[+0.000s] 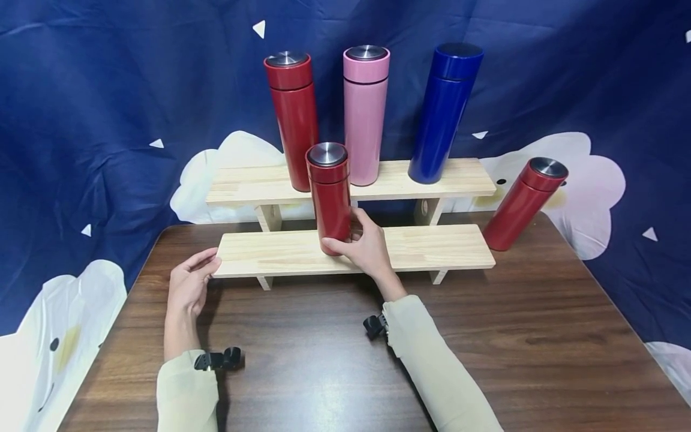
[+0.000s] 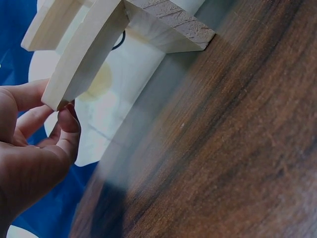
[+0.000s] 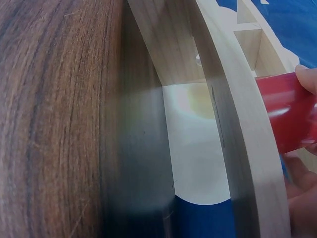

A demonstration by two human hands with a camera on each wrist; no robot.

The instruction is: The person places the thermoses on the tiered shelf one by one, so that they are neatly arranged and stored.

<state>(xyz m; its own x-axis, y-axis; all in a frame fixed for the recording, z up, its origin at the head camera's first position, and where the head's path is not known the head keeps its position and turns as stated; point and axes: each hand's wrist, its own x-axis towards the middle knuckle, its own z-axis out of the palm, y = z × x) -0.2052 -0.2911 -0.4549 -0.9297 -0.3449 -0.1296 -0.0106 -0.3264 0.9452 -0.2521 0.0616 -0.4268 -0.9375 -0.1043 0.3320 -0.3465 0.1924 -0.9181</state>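
Note:
My right hand (image 1: 372,246) grips the lower part of a red vacuum flask (image 1: 330,204) with a steel-topped lid. The flask stands upright on the lower board of a two-step wooden rack (image 1: 281,252). In the right wrist view, this red flask (image 3: 285,111) sits at the board's edge, with the fingers partly cut off by the frame. At the rack's left end my left hand (image 1: 186,288) pinches the corner of the lower board. The left wrist view shows thumb and fingers on the board's end (image 2: 81,59).
On the upper board stand a red flask (image 1: 296,129), a pink flask (image 1: 365,126) and a blue flask (image 1: 445,120). Another red flask (image 1: 520,207) is on the brown table (image 1: 540,348), right of the rack. A blue patterned cloth (image 1: 135,78) hangs behind.

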